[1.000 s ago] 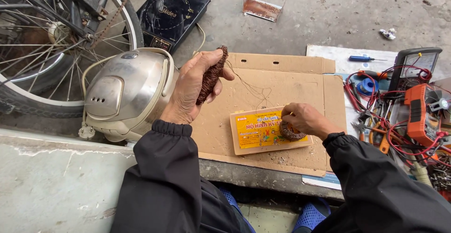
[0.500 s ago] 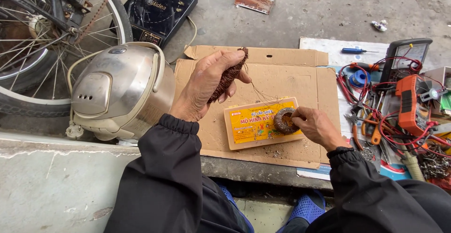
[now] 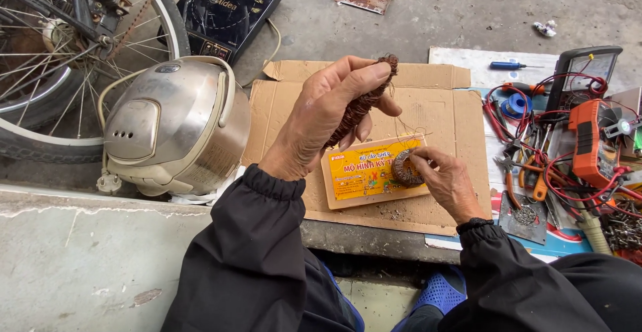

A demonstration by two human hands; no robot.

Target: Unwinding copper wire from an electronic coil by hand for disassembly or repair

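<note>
Fingers (image 3: pixel 348 94) of the left hand (image 3: pixel 328 115) stay clamped on a copper coil (image 3: pixel 366 101), raised higher; right hand (image 3: pixel 445 181) pinches a wound ring (image 3: pixel 403 167) over the yellow-orange rectangular box (image 3: pixel 364 175).

bicycle wheel (image 3: pixel 60 71) (cropped left, top)

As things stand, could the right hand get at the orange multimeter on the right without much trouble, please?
Probably not at once: the right hand is pinching the small wound ring on the yellow box, and red leads and pliers lie between it and the orange multimeter.
</note>
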